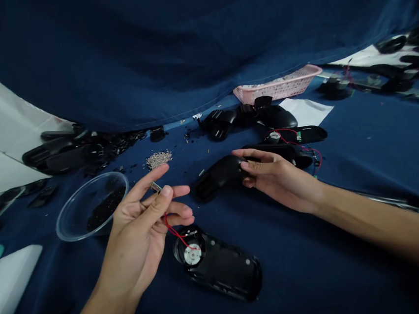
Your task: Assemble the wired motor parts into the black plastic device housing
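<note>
Right grip (pixel 272 170) half-closed on black casing (pixel 219 174)

Surface: blue cloth (pixel 380 155) | open black casing (pixel 225 266) | clear tub (pixel 70 212) | silvery pile (pixel 159 159), probably screws | white paper (pixel 311 112) | pink basket (pixel 280 90)

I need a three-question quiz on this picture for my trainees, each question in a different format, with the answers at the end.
1. Which hand grips the curved black shell?
2. True or false: the heap of small metal pieces lies outside the clear tub.
3. Fill in the missing colour: red wires run from the left hand to a round ____ part in the black casing.

Key:
1. The right hand.
2. True.
3. White.
</note>
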`<state>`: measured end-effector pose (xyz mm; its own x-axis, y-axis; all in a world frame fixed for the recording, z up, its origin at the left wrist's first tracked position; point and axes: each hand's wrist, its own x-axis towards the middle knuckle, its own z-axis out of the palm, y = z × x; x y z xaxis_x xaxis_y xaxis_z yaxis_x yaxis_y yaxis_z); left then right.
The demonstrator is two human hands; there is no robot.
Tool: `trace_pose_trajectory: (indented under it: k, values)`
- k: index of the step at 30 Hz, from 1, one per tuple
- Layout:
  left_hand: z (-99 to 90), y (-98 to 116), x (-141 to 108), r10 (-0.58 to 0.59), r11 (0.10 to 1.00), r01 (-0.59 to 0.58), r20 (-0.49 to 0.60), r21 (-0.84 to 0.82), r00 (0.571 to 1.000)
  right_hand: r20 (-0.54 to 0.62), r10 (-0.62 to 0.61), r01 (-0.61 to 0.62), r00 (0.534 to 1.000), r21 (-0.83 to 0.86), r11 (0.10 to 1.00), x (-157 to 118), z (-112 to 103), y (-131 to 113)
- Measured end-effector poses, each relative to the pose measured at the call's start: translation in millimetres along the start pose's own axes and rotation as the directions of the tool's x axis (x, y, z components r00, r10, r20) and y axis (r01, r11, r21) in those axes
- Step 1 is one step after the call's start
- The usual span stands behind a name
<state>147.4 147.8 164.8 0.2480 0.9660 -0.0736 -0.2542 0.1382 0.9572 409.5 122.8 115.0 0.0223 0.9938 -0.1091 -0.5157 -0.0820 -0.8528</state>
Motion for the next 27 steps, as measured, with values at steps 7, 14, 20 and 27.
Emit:
trace_pose_trajectory:
  k: [7,14,20,27]
  values:
    - [4.4,-3.4,-1.8,0.026,0.999,-0.029,0.064,0.044,0.998,-0.005,-0.02,0.02,1.0,-0.017,1.0,0.9,-1.9,-2.0]
    - [6.0,-7.2,-2.7,0.131,0.978,-0.125,-0.024,0.168,0.991,0.025,-0.086,0.089,0.996,-0.179,0.98,-0.6,-1.3,2.3]
    - [5.4,-13.2,-3.8,0.23,0.9,-0.221,0.02,0.375,0.973,0.177,-0.16,0.229,0.971,-0.495,0.838,-4.7,-3.7,1.2]
    - [5.9,-7.1,-4.2,0.2,0.899,-0.189,0.013,0.394,0.98,0.409,-0.265,0.478,0.873,-0.824,0.303,-4.9,-6.9,1.1]
